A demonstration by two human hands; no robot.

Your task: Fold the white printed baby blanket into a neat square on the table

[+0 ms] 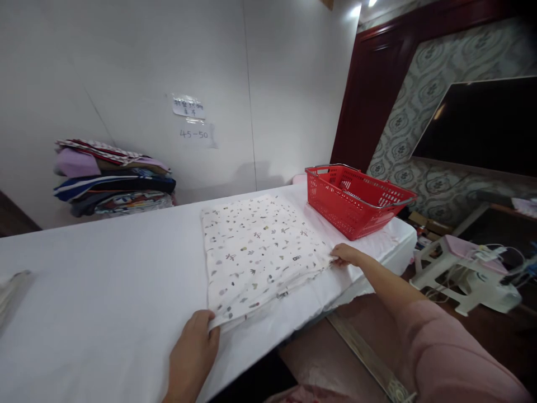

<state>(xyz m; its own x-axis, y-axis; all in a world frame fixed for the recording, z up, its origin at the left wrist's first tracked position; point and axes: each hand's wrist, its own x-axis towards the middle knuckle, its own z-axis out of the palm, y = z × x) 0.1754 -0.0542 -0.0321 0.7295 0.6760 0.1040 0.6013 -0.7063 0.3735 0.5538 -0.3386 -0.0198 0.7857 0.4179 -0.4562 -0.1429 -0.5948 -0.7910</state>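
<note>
A white cloth with small printed motifs (260, 246) lies folded into a rough rectangle on the white-covered table (117, 291). My left hand (195, 347) pinches its near left corner between thumb and fingers. At the near right corner, my right hand (346, 255) grips the cloth's edge, its fingertips partly hidden by the fabric. The near edge between both hands shows several layers and a small dark-marked tag.
A red plastic basket (356, 201) stands on the table's right end, just beyond my right hand. Folded clothes (115, 182) are stacked at the back left. Part of a pale cloth (12, 291) shows at the left edge. A white stool (465, 268) stands right of the table.
</note>
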